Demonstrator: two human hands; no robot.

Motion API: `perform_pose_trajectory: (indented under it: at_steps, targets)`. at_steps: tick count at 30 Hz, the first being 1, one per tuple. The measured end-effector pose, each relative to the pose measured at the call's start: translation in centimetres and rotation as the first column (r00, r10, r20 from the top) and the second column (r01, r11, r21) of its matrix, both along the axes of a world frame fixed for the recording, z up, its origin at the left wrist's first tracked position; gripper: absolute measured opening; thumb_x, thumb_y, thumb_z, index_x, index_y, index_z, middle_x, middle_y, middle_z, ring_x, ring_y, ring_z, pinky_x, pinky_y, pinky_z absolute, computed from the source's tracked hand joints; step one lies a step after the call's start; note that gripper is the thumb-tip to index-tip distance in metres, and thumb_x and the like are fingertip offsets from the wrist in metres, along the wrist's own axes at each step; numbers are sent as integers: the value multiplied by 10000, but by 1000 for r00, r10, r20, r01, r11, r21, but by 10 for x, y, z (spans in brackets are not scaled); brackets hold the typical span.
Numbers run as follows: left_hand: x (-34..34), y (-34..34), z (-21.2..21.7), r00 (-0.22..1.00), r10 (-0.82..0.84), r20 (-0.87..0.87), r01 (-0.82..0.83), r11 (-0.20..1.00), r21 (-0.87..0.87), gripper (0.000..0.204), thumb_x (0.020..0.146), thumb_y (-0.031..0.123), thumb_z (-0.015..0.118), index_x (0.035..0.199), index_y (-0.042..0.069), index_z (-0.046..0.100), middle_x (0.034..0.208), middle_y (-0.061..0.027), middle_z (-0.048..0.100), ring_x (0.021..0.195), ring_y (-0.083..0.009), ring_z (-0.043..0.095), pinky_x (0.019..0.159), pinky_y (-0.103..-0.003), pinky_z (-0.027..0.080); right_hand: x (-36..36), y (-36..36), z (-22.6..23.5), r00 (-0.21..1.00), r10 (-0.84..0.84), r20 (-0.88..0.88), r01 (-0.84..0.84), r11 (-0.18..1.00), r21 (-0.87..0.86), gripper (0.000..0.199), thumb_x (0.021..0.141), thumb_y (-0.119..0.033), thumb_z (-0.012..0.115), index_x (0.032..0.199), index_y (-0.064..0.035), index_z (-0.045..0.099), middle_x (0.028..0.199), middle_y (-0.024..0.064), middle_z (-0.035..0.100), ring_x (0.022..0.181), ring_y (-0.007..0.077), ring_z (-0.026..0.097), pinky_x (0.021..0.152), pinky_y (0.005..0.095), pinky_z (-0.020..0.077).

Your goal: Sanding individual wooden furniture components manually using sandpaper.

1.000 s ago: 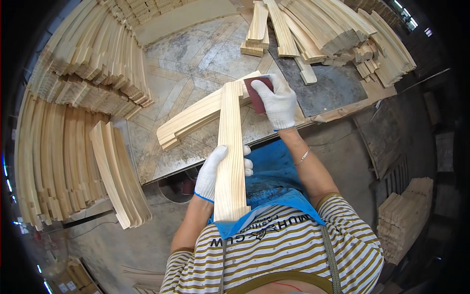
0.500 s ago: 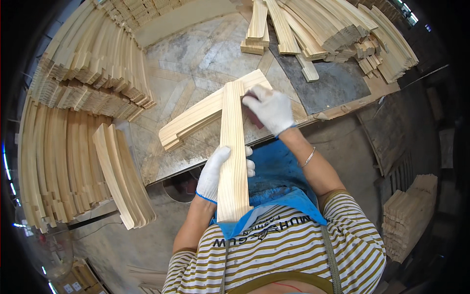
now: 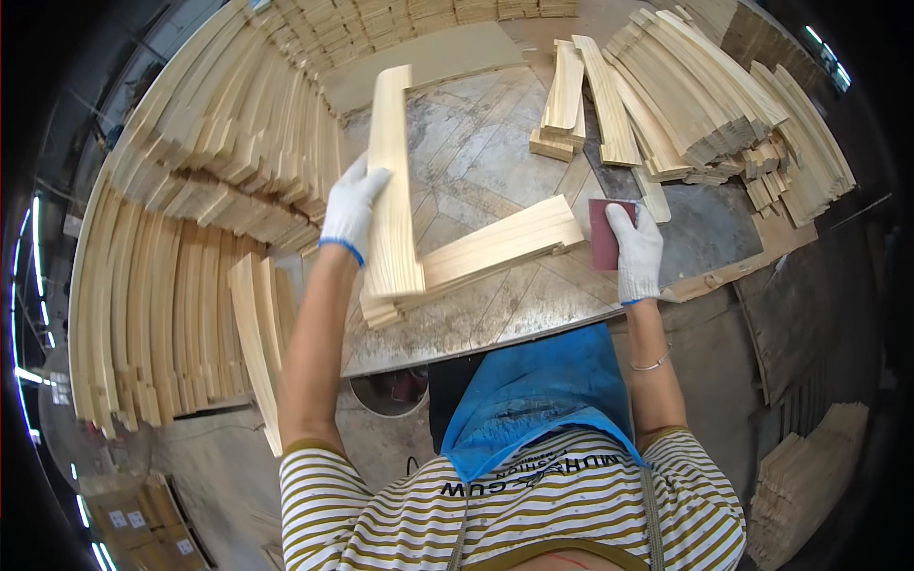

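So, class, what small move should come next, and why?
Probably shift the pale, notched wooden piece left toward the pale wooden stack: the white-gloved left hand holds it nearby, while the white-gloved right hand holds a flat maroon sheet away from it.

Wht gloves, blu trim; olive/wht striped tee; blu apron w/ gry straps; silver bangle R wrist.
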State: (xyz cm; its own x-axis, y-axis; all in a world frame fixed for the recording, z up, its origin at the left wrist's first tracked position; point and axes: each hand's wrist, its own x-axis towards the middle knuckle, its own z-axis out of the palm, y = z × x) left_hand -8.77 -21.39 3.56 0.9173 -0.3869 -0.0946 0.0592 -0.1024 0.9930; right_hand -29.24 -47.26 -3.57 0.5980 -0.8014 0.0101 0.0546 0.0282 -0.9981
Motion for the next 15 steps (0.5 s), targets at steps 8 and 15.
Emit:
perform_pose_trajectory:
  at_steps: [8, 15]
  targets:
    - [156, -8, -101, 996, 48, -76, -33, 981, 190, 446, 821, 142, 572, 1252, 28, 556, 1048, -125, 657, 894, -224, 628, 803, -345, 491, -6, -24, -8, 992, -82, -99, 81, 997, -12, 222, 874, -183, 660, 987, 8, 652, 882, 18, 643, 732, 67, 559, 661, 225, 466]
    - [9, -63, -49, 677, -487, 552, 89, 798, 595, 806, 748, 389, 723, 1385, 20, 396, 1358, -201, 475, 1231, -351, 477, 1010, -416, 391, 4, -31, -20, 992, 74, -103, -50, 975, 218, 236, 908, -232, 624, 1005, -17, 623, 857, 24, 646, 719, 70, 582, 637, 222, 474]
